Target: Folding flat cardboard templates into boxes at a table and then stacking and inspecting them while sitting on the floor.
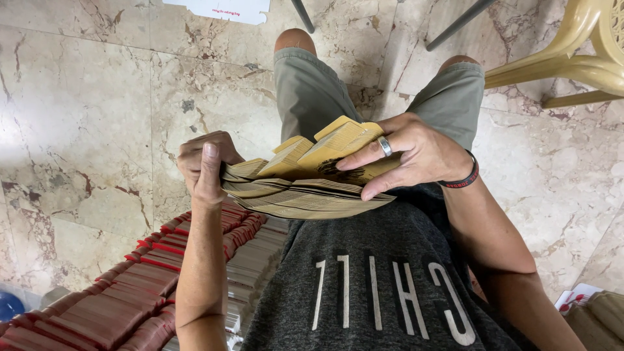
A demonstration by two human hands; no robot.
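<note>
- Flattened cardboard pieces [305, 185], tan and thin, make a thick stack held between both hands in the middle of the view, above the person's lap; the upper few [338, 140] are fanned up and tilted away from the rest.
- At the near left, rows of red flat packs [130, 286] lie stacked edge to edge on the floor, with a paler row [257, 260] just to their right, partly hidden behind the left forearm.
- Left hand [205, 162] is closed around the left end of the stack, thumb pointing up along its near edge and the fingers curled over the far side.
- Marble floor [84, 110], pale with dark veins, fills the left and far parts of the scene; a white sheet [221, 8] lies at the far edge.
- Right hand [406, 153] lies over the right end of the stack, fingers spread and pressed on the top pieces, thumb under the edge; it has a ring [385, 145] on one finger and a dark band [465, 177] at the wrist.
- Grey shorts [312, 91] and a dark grey shirt [383, 279] show beyond and below the stack.
- At the far right stands a cream plastic chair [578, 58], well apart from the hands.
</note>
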